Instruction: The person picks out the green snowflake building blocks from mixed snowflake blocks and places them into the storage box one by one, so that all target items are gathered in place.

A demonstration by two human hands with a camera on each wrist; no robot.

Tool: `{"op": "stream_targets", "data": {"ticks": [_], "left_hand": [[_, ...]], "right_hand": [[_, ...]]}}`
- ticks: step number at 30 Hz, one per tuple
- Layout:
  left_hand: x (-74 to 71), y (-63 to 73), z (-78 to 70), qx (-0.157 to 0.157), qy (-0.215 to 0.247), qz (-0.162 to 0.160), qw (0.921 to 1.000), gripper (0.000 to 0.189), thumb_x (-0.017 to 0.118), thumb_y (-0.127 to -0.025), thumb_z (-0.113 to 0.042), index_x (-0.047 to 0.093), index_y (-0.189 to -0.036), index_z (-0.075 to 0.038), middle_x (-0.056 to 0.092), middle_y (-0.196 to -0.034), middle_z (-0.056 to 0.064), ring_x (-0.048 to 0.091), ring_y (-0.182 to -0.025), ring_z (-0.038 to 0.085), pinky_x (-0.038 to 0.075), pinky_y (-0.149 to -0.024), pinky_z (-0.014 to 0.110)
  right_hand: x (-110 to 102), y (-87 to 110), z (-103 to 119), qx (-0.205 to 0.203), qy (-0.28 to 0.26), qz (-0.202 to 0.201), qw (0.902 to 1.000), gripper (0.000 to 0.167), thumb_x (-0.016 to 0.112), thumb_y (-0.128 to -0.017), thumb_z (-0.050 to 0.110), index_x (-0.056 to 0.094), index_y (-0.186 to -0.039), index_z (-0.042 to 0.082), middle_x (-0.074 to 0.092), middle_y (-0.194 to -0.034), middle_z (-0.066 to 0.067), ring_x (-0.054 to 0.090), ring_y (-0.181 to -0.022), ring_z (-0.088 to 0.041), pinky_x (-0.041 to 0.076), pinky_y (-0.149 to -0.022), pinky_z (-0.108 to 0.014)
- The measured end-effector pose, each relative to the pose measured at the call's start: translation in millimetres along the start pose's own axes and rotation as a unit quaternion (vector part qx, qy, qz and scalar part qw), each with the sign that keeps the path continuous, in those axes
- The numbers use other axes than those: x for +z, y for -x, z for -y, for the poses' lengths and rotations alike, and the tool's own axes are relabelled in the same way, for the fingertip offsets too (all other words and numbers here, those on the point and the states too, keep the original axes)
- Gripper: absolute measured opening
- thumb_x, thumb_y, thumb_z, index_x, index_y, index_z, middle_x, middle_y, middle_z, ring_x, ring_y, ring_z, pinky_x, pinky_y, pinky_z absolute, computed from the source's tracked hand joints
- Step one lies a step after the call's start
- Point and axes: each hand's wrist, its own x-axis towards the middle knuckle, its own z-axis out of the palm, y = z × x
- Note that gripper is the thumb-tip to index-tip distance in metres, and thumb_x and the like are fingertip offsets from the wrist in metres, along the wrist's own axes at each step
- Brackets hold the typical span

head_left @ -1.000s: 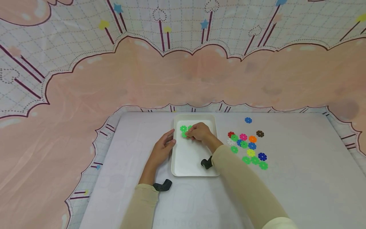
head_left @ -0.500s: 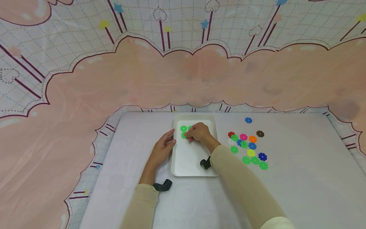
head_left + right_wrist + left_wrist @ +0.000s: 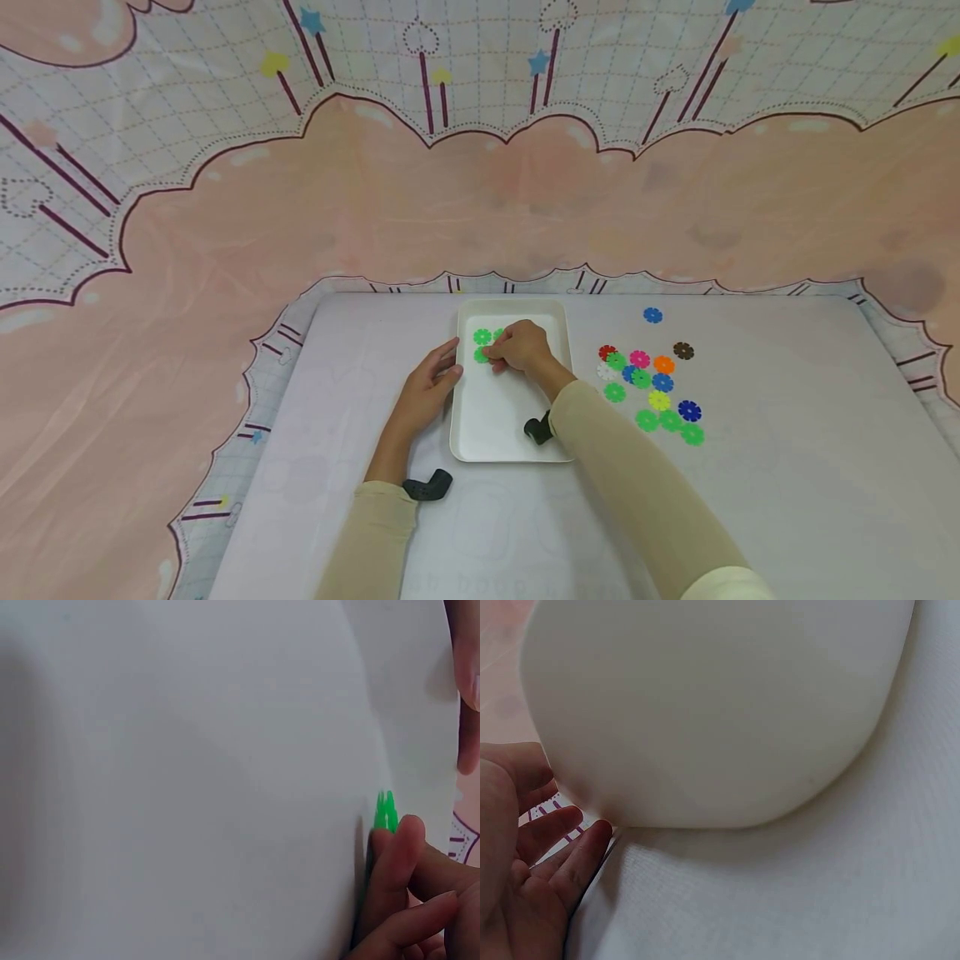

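Note:
My left hand (image 3: 422, 397) rests at the left side of a white rectangular tray (image 3: 495, 425), its fingers relaxed. In the left wrist view, the fingertips (image 3: 594, 832) touch the tray's rim. My right hand (image 3: 525, 345) reaches over the tray's far part, with thumb and fingers pinching at a green interlocking disc (image 3: 480, 356). Another green disc (image 3: 482, 337) lies just beyond it, and a further one is mostly hidden behind the fingers. The right wrist view shows a notched green edge (image 3: 385, 810) sticking out past the right fingertips, close to the tray's wall.
Right of the tray lie several loose discs, among them green (image 3: 670, 420), yellow (image 3: 659, 401), orange (image 3: 663, 365), pink (image 3: 640, 358) and dark blue (image 3: 689, 411). A brown disc (image 3: 683, 351) and a blue disc (image 3: 652, 316) sit farther back on the white table (image 3: 795, 467).
Almost nothing differs. My right hand and forearm have shifted very slightly left over the tray; the left hand stays at the rim.

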Motion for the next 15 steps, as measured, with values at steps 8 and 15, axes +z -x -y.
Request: {"op": "stream_targets", "data": {"ticks": [8,15], "left_hand": [[-0.6,-0.6,0.8,0.002,0.012,0.000,0.9999,0.052,0.062,-0.104,-0.030,0.047,-0.153,-0.024,0.054,-0.151,0.014,0.058,-0.134,0.035,0.050,-0.108,0.054],[0.2,0.1,0.6,-0.005,0.006,0.001,1.0000,0.053,0.061,-0.104,-0.032,0.045,-0.154,-0.026,0.055,-0.150,0.014,0.061,-0.131,0.035,0.052,-0.106,0.052]], "right_hand": [[-0.7,2.7,2.1,-0.009,0.026,-0.011,0.9996,0.023,0.086,-0.084,0.025,0.070,-0.079,0.008,0.070,-0.061,-0.003,0.064,-0.056,-0.013,0.039,-0.052,-0.024],[-0.9,4.3,3.1,-0.012,0.044,-0.019,0.9988,0.025,0.087,-0.083,0.027,0.071,-0.074,0.010,0.070,-0.059,-0.002,0.062,-0.057,-0.011,0.039,-0.053,-0.023]]}}
